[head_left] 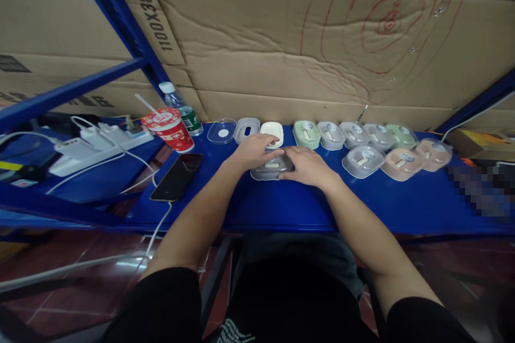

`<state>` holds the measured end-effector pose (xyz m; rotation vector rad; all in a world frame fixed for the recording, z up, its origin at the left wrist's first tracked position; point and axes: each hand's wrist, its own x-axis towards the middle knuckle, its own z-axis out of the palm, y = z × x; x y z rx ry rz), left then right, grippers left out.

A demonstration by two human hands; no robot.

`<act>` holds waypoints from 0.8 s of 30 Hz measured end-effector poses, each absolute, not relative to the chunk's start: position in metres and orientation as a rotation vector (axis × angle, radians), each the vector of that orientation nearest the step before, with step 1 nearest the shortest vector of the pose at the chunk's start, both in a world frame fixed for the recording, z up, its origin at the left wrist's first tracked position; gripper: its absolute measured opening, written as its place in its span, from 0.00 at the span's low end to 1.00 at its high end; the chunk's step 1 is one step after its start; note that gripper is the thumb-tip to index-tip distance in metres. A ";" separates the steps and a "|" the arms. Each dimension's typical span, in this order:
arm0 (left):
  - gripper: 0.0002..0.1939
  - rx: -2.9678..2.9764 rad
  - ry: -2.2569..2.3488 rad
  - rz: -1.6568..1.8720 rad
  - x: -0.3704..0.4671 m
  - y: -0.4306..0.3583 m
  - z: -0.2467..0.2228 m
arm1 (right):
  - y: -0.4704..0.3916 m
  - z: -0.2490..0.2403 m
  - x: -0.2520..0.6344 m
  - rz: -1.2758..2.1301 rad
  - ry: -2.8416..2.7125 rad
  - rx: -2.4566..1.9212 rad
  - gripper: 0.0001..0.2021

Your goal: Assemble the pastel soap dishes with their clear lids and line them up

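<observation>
Grey box [270, 173] sits on the blue desk [285, 211], partly covered by both hands. Well to its left, a white cable [169, 210] runs beside the phone [177, 177] and over the desk's front edge; a snagged forearm could drag it. Behind that phone side, left of the grey box, a red cup [177, 134] with a straw stands touching or nearly touching a bottle [189, 116]; a careless left elbow could spill it. Left hand [254, 153] reaches across the grey box's back-left corner, its fingers slightly bent over the cream piece [269, 128] just behind; whether they pinch it, I cannot tell. Pressing there could shove that piece backward. Right hand [309, 166] has thumb and fingers spread against the grey box's right end; uneven pressure could tilt or slide it. Right of the grey box, a green box [308, 136] stands near enough for a knuckle to knock it.
</observation>
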<state>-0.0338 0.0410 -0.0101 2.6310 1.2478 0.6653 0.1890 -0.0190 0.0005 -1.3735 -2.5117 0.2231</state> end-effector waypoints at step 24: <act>0.12 1.210 1.804 1.988 -0.106 0.109 -0.024 | -0.001 -0.010 0.189 0.179 -1.806 -1.106 0.20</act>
